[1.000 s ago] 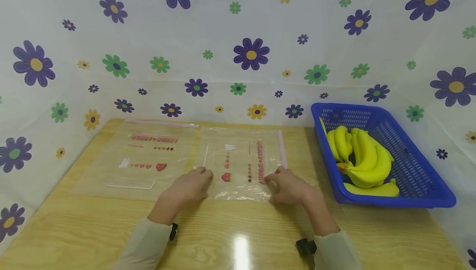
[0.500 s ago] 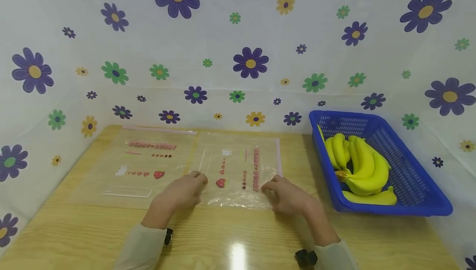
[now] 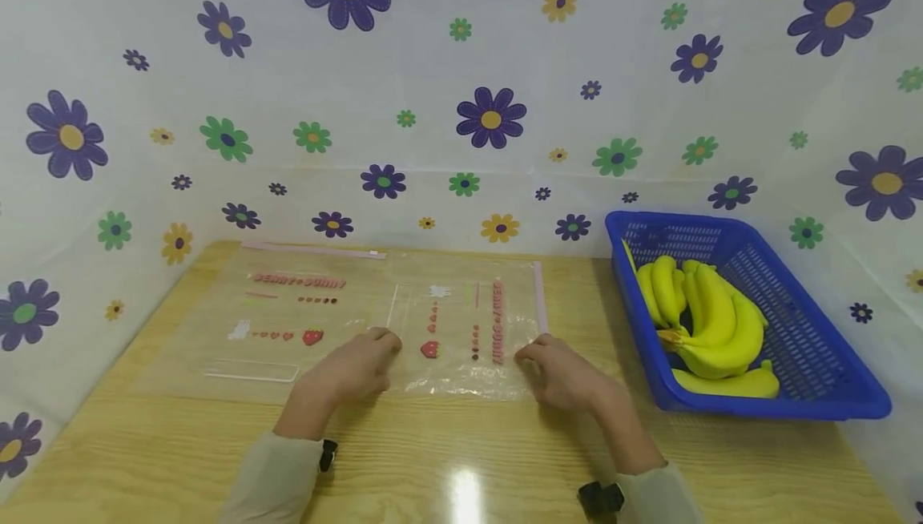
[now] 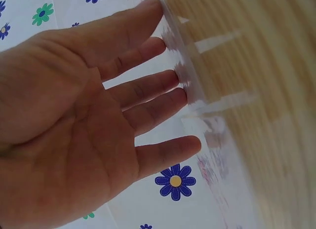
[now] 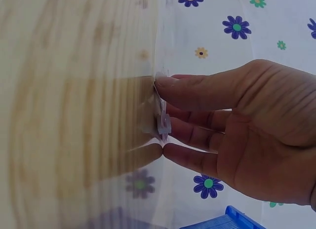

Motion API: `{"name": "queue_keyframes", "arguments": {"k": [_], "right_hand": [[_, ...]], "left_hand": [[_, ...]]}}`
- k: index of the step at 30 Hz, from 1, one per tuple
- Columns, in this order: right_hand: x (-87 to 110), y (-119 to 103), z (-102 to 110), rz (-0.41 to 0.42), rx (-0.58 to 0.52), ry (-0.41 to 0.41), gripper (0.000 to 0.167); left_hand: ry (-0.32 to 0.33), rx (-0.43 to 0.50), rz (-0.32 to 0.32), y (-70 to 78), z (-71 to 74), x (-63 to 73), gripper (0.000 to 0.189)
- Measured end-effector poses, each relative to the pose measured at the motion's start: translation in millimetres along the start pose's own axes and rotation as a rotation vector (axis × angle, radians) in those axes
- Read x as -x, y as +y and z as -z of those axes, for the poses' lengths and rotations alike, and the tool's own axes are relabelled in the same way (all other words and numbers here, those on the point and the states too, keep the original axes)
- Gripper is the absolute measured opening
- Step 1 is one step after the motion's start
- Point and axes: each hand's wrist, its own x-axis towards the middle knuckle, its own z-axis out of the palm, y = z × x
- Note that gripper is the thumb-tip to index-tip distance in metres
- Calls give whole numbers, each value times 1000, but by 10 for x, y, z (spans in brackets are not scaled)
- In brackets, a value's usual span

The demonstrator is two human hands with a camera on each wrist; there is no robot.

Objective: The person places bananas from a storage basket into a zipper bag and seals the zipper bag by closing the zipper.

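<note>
In the head view two clear zip bags with red and pink print lie flat on the wooden table (image 3: pixel 433 444). The left bag (image 3: pixel 288 308) has its pink zip strip along the far edge. The right bag (image 3: pixel 454 316) is turned sideways, its pink strip on the right, and its left edge meets or overlaps the other bag. My left hand (image 3: pixel 355 368) touches the right bag's near left part with extended fingertips (image 4: pixel 170 157). At the strip side, my right hand (image 3: pixel 570 372) rests its thumb and fingertips around the pale plastic slider (image 5: pixel 164 124).
To the right stands a blue perforated basket (image 3: pixel 757 405) with several yellow bananas (image 3: pixel 724 332) inside. A white flowered cloth (image 3: pixel 433 67) rises behind the table and along both sides. Wood shows in front of the bags.
The right bag has shifted slightly left, closer to the left bag. Both hands stay at its near corners, the left one moving a little left. The view has tilted slightly.
</note>
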Motion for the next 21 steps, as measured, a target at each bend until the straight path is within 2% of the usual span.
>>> {"name": "queue_keyframes", "arguments": {"k": [7,13,21], "right_hand": [[10,-18,-10,0,3,11,37],[-31,-56,32,-51,19,7,32],[-50,-74,-36,-67,-21,6,30]], "left_hand": [[-9,16,-9,8,-4,7,39],[-8,27,-29,8,38,-15,39],[-35,32,19,-26,29,12,43]]}}
